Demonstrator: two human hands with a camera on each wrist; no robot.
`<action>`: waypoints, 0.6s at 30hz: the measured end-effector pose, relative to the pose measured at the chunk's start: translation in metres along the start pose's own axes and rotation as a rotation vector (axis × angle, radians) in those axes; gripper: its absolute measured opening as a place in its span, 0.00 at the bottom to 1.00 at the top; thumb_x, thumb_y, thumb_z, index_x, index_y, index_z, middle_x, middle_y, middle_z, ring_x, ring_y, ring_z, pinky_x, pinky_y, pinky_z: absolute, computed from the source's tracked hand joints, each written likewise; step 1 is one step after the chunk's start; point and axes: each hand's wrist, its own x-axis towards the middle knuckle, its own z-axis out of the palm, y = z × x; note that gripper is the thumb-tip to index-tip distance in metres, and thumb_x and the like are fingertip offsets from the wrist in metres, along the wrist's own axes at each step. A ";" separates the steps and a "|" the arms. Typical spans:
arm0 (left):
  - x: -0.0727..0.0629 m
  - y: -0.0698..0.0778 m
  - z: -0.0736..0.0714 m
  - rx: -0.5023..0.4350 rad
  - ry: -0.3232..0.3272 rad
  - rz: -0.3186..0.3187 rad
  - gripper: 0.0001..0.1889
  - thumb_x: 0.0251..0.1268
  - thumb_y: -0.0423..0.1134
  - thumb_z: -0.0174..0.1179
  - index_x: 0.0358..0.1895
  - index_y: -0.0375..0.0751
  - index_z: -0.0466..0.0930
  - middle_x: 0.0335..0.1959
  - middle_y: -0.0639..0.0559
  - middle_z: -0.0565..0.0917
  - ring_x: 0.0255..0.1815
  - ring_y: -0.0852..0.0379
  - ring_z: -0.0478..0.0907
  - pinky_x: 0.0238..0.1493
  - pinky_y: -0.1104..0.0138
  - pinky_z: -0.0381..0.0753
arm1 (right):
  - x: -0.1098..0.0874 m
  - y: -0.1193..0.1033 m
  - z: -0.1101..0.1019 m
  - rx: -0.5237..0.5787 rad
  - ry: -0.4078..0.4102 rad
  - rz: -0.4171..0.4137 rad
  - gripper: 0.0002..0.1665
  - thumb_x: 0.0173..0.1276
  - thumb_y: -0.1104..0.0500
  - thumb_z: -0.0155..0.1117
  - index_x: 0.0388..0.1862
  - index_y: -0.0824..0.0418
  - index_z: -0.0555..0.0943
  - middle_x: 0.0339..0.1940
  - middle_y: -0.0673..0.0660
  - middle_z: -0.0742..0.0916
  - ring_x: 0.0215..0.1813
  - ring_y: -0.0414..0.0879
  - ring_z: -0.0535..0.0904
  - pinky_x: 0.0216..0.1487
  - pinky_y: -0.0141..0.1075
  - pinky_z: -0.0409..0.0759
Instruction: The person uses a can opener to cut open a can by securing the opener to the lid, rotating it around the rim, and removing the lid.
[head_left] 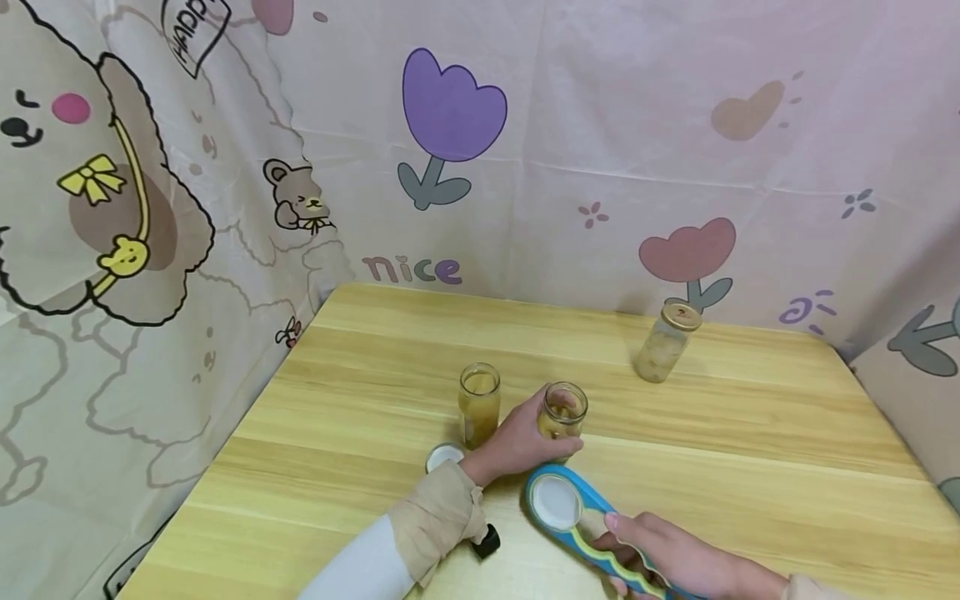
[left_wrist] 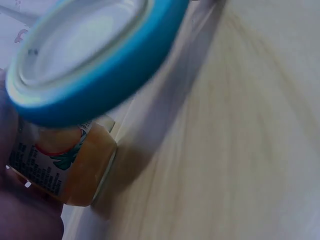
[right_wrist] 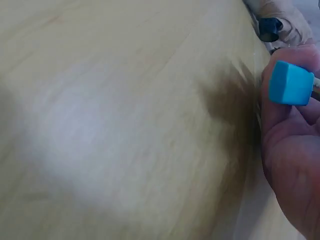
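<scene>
My left hand [head_left: 517,440] grips an open glass jar [head_left: 562,423] with yellowish contents, standing on the table. In the left wrist view this jar [left_wrist: 89,167] shows an orange body and a printed label. My right hand [head_left: 667,550] holds a blue and yellow jar opener [head_left: 588,497] by its handles, just in front of the jar. A lid [head_left: 557,502], pale underside up, sits in the opener's round end. The opener's blue handle end [right_wrist: 289,84] pokes out of my fist in the right wrist view.
Left of my left hand stands another open jar [head_left: 480,408] with yellowish contents. A loose lid [head_left: 445,456] lies in front of it. A closed jar [head_left: 663,346] with a gold lid stands at the back right of the wooden table [head_left: 337,375]. Printed cloth [head_left: 540,167] hangs behind.
</scene>
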 end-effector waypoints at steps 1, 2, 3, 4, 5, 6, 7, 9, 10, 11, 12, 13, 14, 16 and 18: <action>0.001 0.000 0.000 0.001 -0.001 0.002 0.24 0.63 0.49 0.72 0.60 0.61 0.75 0.56 0.60 0.82 0.58 0.63 0.77 0.66 0.65 0.74 | 0.002 0.000 0.000 0.012 0.003 0.020 0.45 0.88 0.46 0.22 0.43 0.75 0.84 0.27 0.46 0.85 0.26 0.32 0.73 0.30 0.26 0.69; 0.001 0.000 0.000 -0.001 -0.002 0.001 0.24 0.63 0.49 0.72 0.60 0.61 0.75 0.56 0.60 0.82 0.58 0.64 0.77 0.66 0.65 0.74 | 0.003 0.000 0.001 0.033 0.003 0.033 0.46 0.88 0.46 0.22 0.42 0.77 0.83 0.26 0.45 0.84 0.23 0.31 0.70 0.26 0.26 0.65; 0.001 0.000 0.000 -0.001 -0.003 0.000 0.24 0.63 0.49 0.72 0.60 0.61 0.75 0.56 0.60 0.82 0.58 0.64 0.77 0.66 0.65 0.74 | 0.004 0.000 0.001 0.062 -0.001 0.044 0.46 0.87 0.45 0.22 0.41 0.77 0.82 0.26 0.45 0.84 0.22 0.32 0.68 0.22 0.25 0.62; 0.002 0.000 0.000 -0.002 -0.004 -0.003 0.24 0.63 0.49 0.72 0.60 0.60 0.75 0.56 0.60 0.82 0.58 0.64 0.77 0.66 0.66 0.74 | 0.005 0.000 0.002 0.097 -0.006 0.054 0.45 0.87 0.44 0.23 0.41 0.76 0.81 0.26 0.45 0.84 0.21 0.32 0.68 0.21 0.25 0.61; 0.002 0.000 0.000 -0.004 -0.005 -0.006 0.24 0.63 0.49 0.72 0.60 0.61 0.75 0.56 0.60 0.82 0.58 0.64 0.77 0.67 0.66 0.74 | 0.007 0.000 0.002 0.137 -0.018 0.061 0.44 0.87 0.43 0.23 0.41 0.74 0.81 0.26 0.44 0.83 0.21 0.33 0.69 0.21 0.26 0.61; 0.002 -0.001 0.000 -0.006 -0.007 -0.011 0.24 0.63 0.49 0.72 0.60 0.61 0.75 0.56 0.60 0.82 0.58 0.64 0.77 0.67 0.66 0.74 | 0.008 0.000 0.002 0.178 -0.027 0.069 0.43 0.87 0.43 0.24 0.42 0.72 0.81 0.27 0.44 0.83 0.21 0.33 0.69 0.21 0.25 0.62; 0.002 -0.001 0.000 -0.006 -0.008 -0.011 0.24 0.63 0.50 0.72 0.60 0.61 0.74 0.56 0.60 0.82 0.58 0.64 0.77 0.66 0.66 0.74 | 0.009 0.000 0.003 0.221 -0.039 0.078 0.42 0.87 0.42 0.24 0.44 0.69 0.81 0.27 0.44 0.83 0.21 0.33 0.70 0.21 0.25 0.63; 0.002 -0.001 0.000 -0.007 -0.008 -0.012 0.24 0.63 0.50 0.71 0.60 0.61 0.74 0.56 0.60 0.82 0.58 0.64 0.77 0.66 0.66 0.74 | 0.010 0.000 0.003 0.299 -0.064 0.094 0.39 0.87 0.40 0.25 0.48 0.65 0.80 0.29 0.44 0.83 0.22 0.33 0.73 0.22 0.23 0.65; 0.002 -0.001 0.000 -0.009 -0.008 -0.013 0.24 0.63 0.50 0.71 0.60 0.61 0.74 0.56 0.60 0.82 0.58 0.64 0.77 0.66 0.66 0.74 | 0.011 0.000 0.003 0.333 -0.077 0.102 0.40 0.87 0.39 0.25 0.52 0.65 0.80 0.31 0.44 0.83 0.23 0.33 0.74 0.22 0.23 0.66; 0.001 -0.001 0.000 -0.009 -0.009 -0.013 0.23 0.63 0.50 0.71 0.60 0.61 0.74 0.56 0.60 0.82 0.58 0.64 0.77 0.66 0.66 0.74 | 0.011 0.000 0.002 0.354 -0.088 0.107 0.41 0.86 0.39 0.25 0.55 0.66 0.80 0.32 0.44 0.83 0.23 0.32 0.75 0.23 0.22 0.67; 0.002 0.000 0.000 -0.010 -0.007 -0.013 0.23 0.63 0.50 0.72 0.60 0.61 0.74 0.56 0.60 0.82 0.57 0.64 0.77 0.65 0.66 0.74 | 0.012 0.000 0.002 0.373 -0.100 0.113 0.41 0.86 0.38 0.25 0.57 0.67 0.79 0.32 0.44 0.84 0.24 0.32 0.76 0.23 0.21 0.67; 0.002 -0.001 0.000 -0.010 -0.007 -0.012 0.23 0.63 0.49 0.71 0.60 0.61 0.74 0.56 0.60 0.82 0.57 0.64 0.77 0.65 0.66 0.74 | 0.012 0.000 0.002 0.387 -0.109 0.119 0.42 0.86 0.37 0.25 0.59 0.67 0.78 0.33 0.44 0.84 0.24 0.32 0.76 0.23 0.21 0.68; 0.002 -0.001 0.000 -0.012 -0.007 -0.013 0.23 0.63 0.49 0.71 0.60 0.61 0.74 0.56 0.60 0.82 0.57 0.64 0.77 0.65 0.67 0.74 | 0.013 0.000 0.001 0.395 -0.119 0.123 0.43 0.86 0.37 0.25 0.60 0.68 0.78 0.34 0.44 0.85 0.25 0.32 0.77 0.23 0.20 0.69; 0.002 -0.001 0.000 -0.017 -0.009 -0.012 0.23 0.64 0.49 0.71 0.60 0.61 0.74 0.56 0.60 0.82 0.57 0.64 0.77 0.65 0.67 0.74 | 0.016 -0.001 0.001 0.401 -0.139 0.132 0.44 0.85 0.35 0.24 0.61 0.67 0.78 0.34 0.44 0.86 0.27 0.32 0.79 0.24 0.19 0.70; 0.001 -0.001 0.000 -0.020 -0.008 -0.015 0.24 0.63 0.49 0.72 0.60 0.61 0.74 0.56 0.60 0.81 0.57 0.64 0.77 0.65 0.67 0.74 | 0.018 -0.002 0.001 0.430 -0.154 0.144 0.42 0.85 0.34 0.25 0.59 0.64 0.78 0.34 0.43 0.85 0.30 0.33 0.82 0.27 0.20 0.73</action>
